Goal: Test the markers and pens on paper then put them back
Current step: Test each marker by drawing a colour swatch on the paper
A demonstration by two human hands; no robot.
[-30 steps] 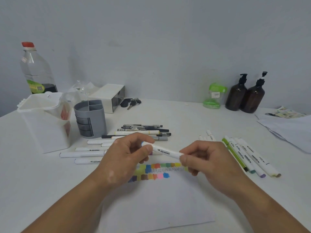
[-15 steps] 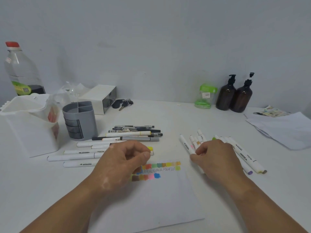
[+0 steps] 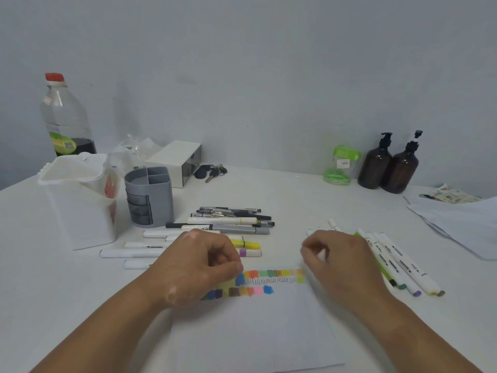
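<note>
My left hand (image 3: 199,267) sits at the far left corner of the paper (image 3: 255,332), over its colour swatches (image 3: 269,278). Its fingers are curled with the thumb against the forefinger, and I cannot tell if anything is pinched. My right hand (image 3: 341,262) curls over the white markers (image 3: 400,265) just right of the paper; its fingertips are blurred, so its grip is unclear. More pens (image 3: 231,219) lie far left beside the grey holder (image 3: 149,196).

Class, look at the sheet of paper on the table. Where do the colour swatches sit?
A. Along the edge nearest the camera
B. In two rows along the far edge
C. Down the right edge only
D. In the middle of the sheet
B: the swatches run in two rows along the far edge of the paper, with a scribbled line between them.
</note>
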